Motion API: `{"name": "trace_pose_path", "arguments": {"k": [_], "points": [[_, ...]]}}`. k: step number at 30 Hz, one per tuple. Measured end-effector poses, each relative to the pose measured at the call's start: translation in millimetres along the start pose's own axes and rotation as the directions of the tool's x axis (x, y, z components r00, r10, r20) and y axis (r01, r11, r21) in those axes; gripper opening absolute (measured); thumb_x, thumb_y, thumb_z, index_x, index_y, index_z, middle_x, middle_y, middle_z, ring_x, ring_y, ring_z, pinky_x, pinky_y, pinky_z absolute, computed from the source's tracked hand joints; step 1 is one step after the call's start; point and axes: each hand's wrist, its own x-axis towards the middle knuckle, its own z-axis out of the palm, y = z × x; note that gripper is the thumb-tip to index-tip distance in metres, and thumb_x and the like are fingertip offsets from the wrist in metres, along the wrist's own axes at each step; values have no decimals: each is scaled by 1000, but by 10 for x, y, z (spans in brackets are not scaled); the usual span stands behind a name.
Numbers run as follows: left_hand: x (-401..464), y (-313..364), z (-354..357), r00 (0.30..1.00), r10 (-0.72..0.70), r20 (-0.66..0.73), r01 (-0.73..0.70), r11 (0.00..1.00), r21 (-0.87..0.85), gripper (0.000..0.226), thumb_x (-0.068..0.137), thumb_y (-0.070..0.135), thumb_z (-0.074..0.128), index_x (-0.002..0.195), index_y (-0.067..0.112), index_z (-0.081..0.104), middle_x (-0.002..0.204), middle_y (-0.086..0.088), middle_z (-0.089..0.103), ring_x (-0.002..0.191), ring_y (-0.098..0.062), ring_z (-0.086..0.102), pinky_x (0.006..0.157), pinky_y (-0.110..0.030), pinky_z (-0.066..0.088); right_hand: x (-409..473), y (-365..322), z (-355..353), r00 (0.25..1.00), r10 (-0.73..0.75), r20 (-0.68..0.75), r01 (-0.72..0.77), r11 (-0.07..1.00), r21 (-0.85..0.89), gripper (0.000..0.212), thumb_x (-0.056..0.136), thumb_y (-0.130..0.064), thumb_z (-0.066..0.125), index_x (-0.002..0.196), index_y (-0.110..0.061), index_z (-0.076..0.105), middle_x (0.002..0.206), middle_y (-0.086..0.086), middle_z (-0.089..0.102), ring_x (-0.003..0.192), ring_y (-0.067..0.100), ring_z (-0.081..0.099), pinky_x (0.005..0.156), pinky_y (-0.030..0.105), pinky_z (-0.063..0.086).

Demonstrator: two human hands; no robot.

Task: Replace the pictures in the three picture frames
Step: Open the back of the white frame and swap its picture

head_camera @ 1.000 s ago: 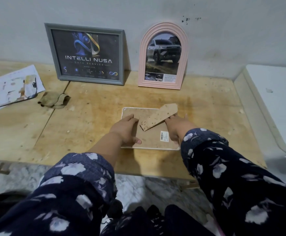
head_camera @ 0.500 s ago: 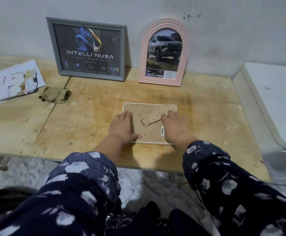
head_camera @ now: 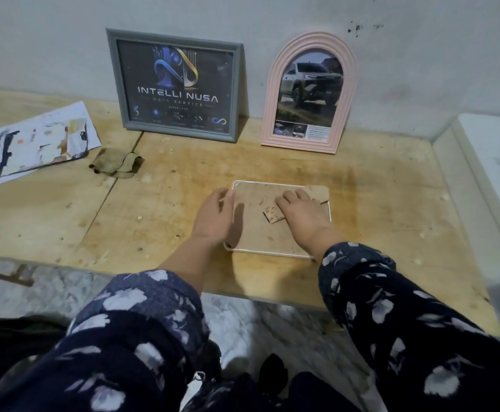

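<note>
A white-rimmed picture frame point(head_camera: 254, 233) lies face down on the wooden table, brown backing board up. Its cardboard stand flap point(head_camera: 274, 215) lies flat on the backing under my right hand point(head_camera: 302, 217), which presses down on it. My left hand point(head_camera: 214, 217) rests against the frame's left edge, fingers curled at the rim. A grey frame point(head_camera: 177, 84) with a dark "INTELLI NUSA" picture and a pink arched frame point(head_camera: 309, 93) with a car picture stand upright against the wall behind.
Loose printed sheets point(head_camera: 34, 144) lie at the table's far left, with a crumpled brownish cloth point(head_camera: 116, 163) beside them. A white surface point(head_camera: 498, 173) adjoins the table on the right. The table's front edge runs just below my forearms.
The stand flap, raised a second ago, now lies flat on the backing. My right hand moved onto it, and my left hand slid from the backing to the frame's left edge.
</note>
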Motion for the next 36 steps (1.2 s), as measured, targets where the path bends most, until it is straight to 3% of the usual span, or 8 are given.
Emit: {"name": "trace_pose_path", "arguments": {"k": [4,9,14,18,23,28,32,36], "points": [[159,-130,-228,936,-350,-23,294,819,-492,40,102,44,23,118,24,54,109,3,62,110,-21,57,109,-40,37,91,26,-144,994,40,-100,-19,980,198,62,82,8,49,137,-19,39,137,2,41,126,29,36,85,46,49],[257,-20,-456,953,-272,132,302,847,-438,41,105,29,28,141,19,45,134,-2,56,123,-19,50,106,-38,35,234,-117,-651,981,113,-160,7,797,604,48,86,-5,49,128,-28,53,130,-2,55,112,22,54,90,39,47],[325,300,-579,954,-188,235,259,911,-322,41,104,25,28,142,17,44,145,-4,47,134,-25,41,109,-42,33,302,-363,-1079,974,149,173,-187,83,979,17,99,-17,46,95,-9,60,84,9,62,63,15,61,50,17,51],[348,299,-680,928,-259,266,347,861,-372,36,101,23,29,115,8,59,116,-13,65,104,-26,60,89,-37,49,384,-444,-982,891,177,419,-381,-209,900,28,98,-5,44,72,-4,56,56,11,60,42,15,59,45,22,51],[324,112,-809,883,-369,291,464,785,-410,33,102,31,32,95,12,58,94,-12,67,89,-27,63,88,-42,54,349,-503,-832,887,91,453,-425,-223,877,16,95,0,49,98,3,65,70,10,72,59,20,69,53,26,57],[389,-167,-861,885,-398,242,463,812,-356,28,102,29,29,100,18,54,106,-16,63,98,-32,61,93,-49,51,330,-515,-527,859,54,509,-411,-522,748,35,103,-22,34,128,-5,52,118,20,64,110,37,62,93,53,50],[489,-270,-787,879,-413,239,471,834,-289,32,103,30,28,115,14,53,110,-15,63,98,-31,61,91,-48,51,391,-591,-320,810,155,565,-409,-542,734,38,103,-20,28,119,-4,59,109,21,68,99,34,67,85,49,54],[611,-398,-668,903,-393,175,423,883,-203,30,103,29,32,106,11,57,110,-17,64,98,-33,61,95,-48,49,444,-627,-221,756,347,555,-451,-337,826,31,97,-7,35,81,-6,62,50,0,62,41,9,57,46,23,46]]}}
